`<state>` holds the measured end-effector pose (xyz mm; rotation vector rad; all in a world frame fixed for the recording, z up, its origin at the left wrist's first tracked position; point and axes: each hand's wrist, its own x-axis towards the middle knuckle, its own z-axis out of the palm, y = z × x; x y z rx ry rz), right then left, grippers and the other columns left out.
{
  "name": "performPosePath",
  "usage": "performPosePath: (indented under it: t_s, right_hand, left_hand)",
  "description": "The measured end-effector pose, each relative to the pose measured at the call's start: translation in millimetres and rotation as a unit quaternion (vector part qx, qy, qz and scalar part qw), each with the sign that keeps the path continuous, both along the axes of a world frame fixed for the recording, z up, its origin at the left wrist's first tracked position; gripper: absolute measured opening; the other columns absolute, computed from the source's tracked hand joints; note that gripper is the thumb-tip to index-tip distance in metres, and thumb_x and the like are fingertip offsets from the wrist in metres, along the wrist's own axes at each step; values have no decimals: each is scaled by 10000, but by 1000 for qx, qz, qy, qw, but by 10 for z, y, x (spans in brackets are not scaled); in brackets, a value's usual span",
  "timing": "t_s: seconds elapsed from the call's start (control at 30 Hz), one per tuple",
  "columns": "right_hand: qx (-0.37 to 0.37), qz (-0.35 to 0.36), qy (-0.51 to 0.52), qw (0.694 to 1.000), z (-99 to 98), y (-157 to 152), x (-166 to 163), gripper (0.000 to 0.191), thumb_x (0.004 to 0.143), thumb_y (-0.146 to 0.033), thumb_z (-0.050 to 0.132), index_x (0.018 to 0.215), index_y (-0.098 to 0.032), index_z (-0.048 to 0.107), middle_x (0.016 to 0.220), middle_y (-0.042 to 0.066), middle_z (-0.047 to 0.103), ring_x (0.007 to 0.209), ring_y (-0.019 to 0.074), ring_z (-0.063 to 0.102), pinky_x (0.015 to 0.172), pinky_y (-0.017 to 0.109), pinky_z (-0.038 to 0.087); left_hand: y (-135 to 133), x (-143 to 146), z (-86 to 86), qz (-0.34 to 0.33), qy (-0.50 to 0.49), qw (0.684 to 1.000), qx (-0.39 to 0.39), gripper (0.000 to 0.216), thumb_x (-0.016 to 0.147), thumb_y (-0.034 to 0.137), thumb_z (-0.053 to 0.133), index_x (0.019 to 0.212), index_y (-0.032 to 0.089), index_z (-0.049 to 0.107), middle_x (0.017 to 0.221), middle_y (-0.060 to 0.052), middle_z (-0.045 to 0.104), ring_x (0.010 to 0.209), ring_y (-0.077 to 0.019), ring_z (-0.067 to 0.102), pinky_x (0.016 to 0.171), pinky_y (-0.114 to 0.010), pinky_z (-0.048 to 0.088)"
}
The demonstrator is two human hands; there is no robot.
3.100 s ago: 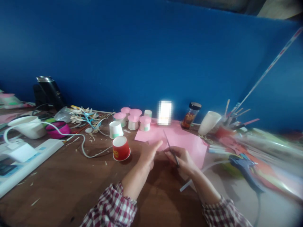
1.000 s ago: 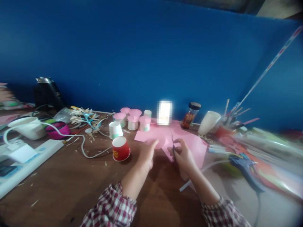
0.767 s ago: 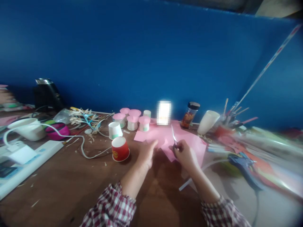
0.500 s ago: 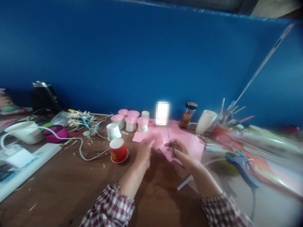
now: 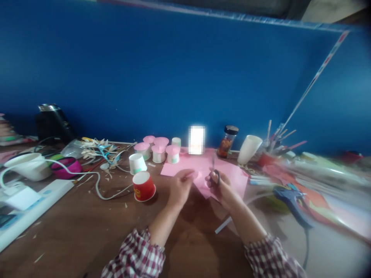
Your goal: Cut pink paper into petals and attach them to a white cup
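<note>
My right hand (image 5: 224, 189) grips a pair of scissors (image 5: 215, 177) by its dark handles, the blades pointing up and away from me. To its left, my left hand (image 5: 181, 187) pinches a small piece of pink paper (image 5: 197, 176), whose outline blends into the sheets behind. Larger pink paper sheets (image 5: 175, 166) lie on the table beyond and under both hands. A red paper cup (image 5: 144, 187) stands upside down left of my left hand, with a white cup (image 5: 137, 163) behind it. Several small cups topped with pink paper discs (image 5: 173, 150) are grouped farther back.
A glass jar (image 5: 228, 143) and a tilted white cup (image 5: 249, 150) stand near the blue partition (image 5: 174, 77). On the right lies a glue gun (image 5: 292, 200) among plastic-wrapped materials. A white power strip (image 5: 43, 204) and cable occupy the left, beside wood scraps (image 5: 101, 150).
My left hand has gone from outstretched fingers to a closer pinch on the pink piece. The scissors have turned in my right hand, showing a handle loop. The view has shifted slightly.
</note>
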<state>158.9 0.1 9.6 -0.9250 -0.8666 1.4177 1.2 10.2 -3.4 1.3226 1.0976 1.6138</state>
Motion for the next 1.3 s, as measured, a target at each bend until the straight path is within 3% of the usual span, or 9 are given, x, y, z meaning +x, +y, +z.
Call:
performPosePath:
  t_s: [0.13,0.27,0.4,0.5,0.6,0.67,0.8,0.97,1.3]
  right_hand:
    - [-32,-20,23,999,-7,-13,-24,459,652,-385,808,1030,-211,613,658,-48,575,517,61,533,424,131,405]
    - [-23,-57,19,998,-29,26,0,563,572,-293,856,1068,-224,600,675,-65,583,480,41,496,424,131,411]
    - [7,-78,-31,996,-68,65,25,636,569,-308,851,1115,-204,542,661,-51,615,506,72,526,434,154,405]
    - [23,-87,-59,994,-74,67,26,661,568,-328,843,1130,-197,519,655,-49,619,529,91,539,459,177,411]
    - [20,-99,-73,992,-57,56,14,690,548,-346,844,1132,-191,510,662,-41,631,546,105,544,466,186,396]
    - [23,-100,-83,991,-46,48,6,694,545,-354,840,1132,-189,508,660,-40,631,552,110,543,474,194,396]
    - [28,-99,-97,990,-39,40,-6,675,556,-364,830,1127,-193,512,639,-50,617,521,103,516,468,198,380]
    - [40,-92,-109,989,-25,26,-25,634,579,-339,813,1116,-188,511,612,-67,589,499,88,471,457,197,352]
    - [31,-102,-101,989,-8,17,-20,648,561,-357,819,1100,-182,506,642,-44,621,532,109,512,483,216,380]
  left_hand:
    - [-47,49,-55,-21,93,987,131,357,685,9,545,932,195,724,1021,-66,700,994,-194,628,900,-331,489]
    - [-65,57,-88,-34,133,979,150,430,710,-3,520,1038,212,696,1122,-70,670,1075,-196,597,970,-361,455]
    - [-61,63,-86,-20,91,993,79,418,774,120,576,1183,200,613,1238,-97,612,1168,-221,544,1024,-386,397]
    - [-57,88,-60,-12,-23,999,-26,411,780,207,609,1189,175,594,1253,-111,598,1195,-229,518,1022,-375,380]
    - [-64,121,-6,-90,-189,969,-131,344,823,396,564,1049,151,652,1108,-115,668,1038,-236,607,896,-370,463]
    - [-71,130,21,-145,-231,948,-162,365,793,461,598,956,143,674,958,-99,704,882,-223,647,780,-344,499]
    - [-59,110,1,-135,-155,966,-159,294,667,369,746,821,126,689,725,-46,689,660,-163,619,623,-260,471]
    - [-28,81,-50,-78,-60,985,-141,232,677,358,720,685,133,669,599,1,624,546,-112,530,529,-214,390]
    - [-32,96,-17,-123,-115,968,-185,304,653,396,740,789,132,676,609,-11,633,495,-110,533,485,-222,401]
